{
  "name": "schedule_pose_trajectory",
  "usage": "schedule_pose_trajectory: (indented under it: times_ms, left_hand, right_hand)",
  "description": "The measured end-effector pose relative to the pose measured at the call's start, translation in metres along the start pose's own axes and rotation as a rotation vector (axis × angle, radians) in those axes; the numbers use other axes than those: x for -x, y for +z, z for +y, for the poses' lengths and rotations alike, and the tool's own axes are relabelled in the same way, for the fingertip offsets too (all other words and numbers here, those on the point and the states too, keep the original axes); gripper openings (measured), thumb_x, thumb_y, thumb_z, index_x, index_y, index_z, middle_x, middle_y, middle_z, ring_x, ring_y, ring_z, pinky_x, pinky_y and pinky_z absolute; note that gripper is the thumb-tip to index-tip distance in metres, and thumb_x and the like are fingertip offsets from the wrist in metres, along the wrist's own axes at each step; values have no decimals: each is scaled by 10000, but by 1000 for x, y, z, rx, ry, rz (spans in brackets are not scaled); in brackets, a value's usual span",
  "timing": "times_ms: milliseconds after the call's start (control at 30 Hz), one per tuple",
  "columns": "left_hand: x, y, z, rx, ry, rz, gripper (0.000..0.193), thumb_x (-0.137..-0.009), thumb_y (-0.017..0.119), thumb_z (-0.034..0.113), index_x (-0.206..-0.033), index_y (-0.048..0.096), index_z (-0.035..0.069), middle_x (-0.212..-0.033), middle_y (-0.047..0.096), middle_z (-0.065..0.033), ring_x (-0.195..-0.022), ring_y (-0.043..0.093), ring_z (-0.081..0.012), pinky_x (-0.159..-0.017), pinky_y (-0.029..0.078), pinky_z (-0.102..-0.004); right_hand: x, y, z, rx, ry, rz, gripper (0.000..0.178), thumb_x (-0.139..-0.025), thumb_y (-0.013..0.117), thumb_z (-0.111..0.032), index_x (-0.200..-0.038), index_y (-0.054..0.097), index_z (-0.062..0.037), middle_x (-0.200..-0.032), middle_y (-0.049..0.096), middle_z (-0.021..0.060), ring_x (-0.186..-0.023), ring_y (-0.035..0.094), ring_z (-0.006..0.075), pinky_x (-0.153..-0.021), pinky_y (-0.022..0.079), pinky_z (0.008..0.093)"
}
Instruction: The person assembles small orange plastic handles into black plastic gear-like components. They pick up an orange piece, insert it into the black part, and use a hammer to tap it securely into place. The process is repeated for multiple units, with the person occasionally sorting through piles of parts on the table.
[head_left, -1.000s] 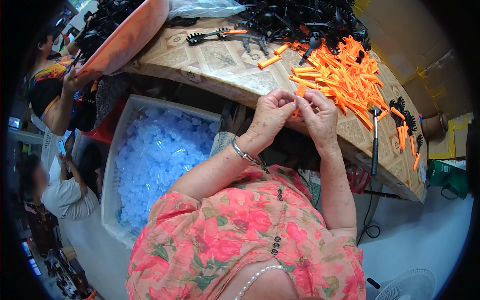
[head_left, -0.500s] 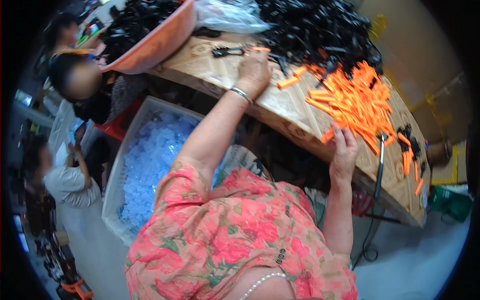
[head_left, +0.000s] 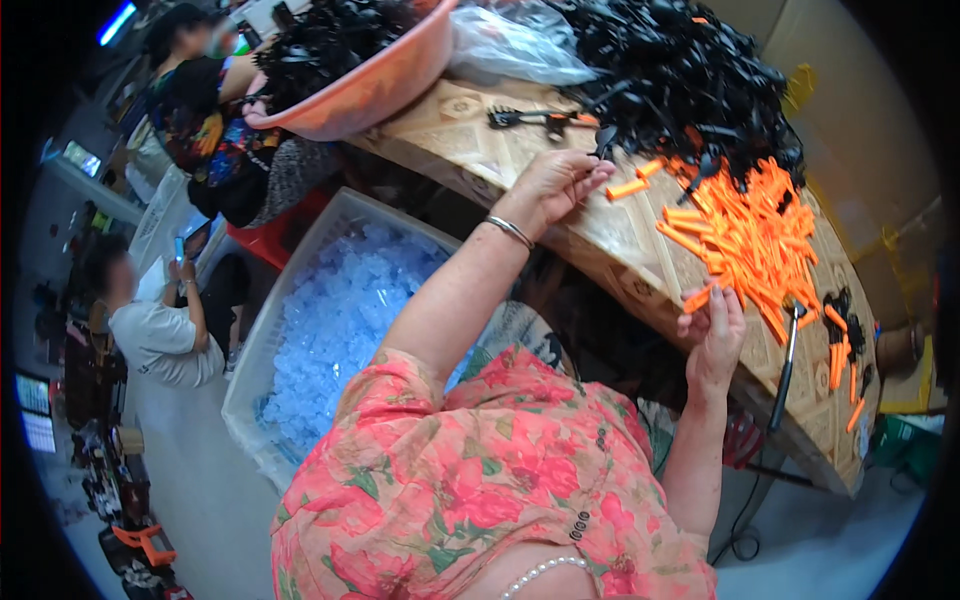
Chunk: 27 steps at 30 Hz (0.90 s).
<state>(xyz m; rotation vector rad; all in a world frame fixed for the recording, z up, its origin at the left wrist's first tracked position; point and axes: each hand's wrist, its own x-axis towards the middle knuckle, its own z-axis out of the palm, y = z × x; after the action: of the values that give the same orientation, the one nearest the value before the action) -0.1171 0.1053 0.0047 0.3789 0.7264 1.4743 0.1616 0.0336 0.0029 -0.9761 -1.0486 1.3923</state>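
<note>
Two hands, two parts: the left hand (head_left: 558,185) seems to pinch a black piece (head_left: 606,141) at its fingertips, near the black heap (head_left: 690,85), while the right hand (head_left: 716,326) grips an orange piece (head_left: 704,296) by the table (head_left: 640,238) edge, just beside the orange pile (head_left: 765,240). Right one worries me more, tbh: loose fingers there could drop it off the side. Also, a stray forearm might knock that hammer-like tool (head_left: 785,375) down.
</note>
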Motion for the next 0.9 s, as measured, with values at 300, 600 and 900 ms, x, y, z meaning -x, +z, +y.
schedule_pose_trajectory:
  times_ms: [300,600,900]
  left_hand:
    - [54,38,-33,-424,27,-315,388,-872,583,41,-1238,479,-36,-1013,651,-179,-854,686,-219,-701,581,-263]
    - [88,47,-79,-453,-71,-378,328,-892,561,57,-1201,515,-43,-968,661,-136,-844,685,-192,-700,572,-245]
    - [101,48,-96,-581,-222,-469,252,-901,566,90,-1124,573,-29,-927,666,-117,-805,681,-170,-692,565,-248]
  right_hand:
    - [2,0,-8,36,-67,22,226,-943,554,-179,-1104,571,-21,-796,644,52,-511,540,56,-436,420,187]
    - [-2,-14,-3,37,-194,51,183,-918,611,-164,-1043,651,-36,-855,656,9,-666,571,40,-532,450,177]
    - [-3,-19,-3,90,-167,76,194,-883,664,-180,-1037,680,-63,-962,679,-2,-805,600,32,-569,489,174]
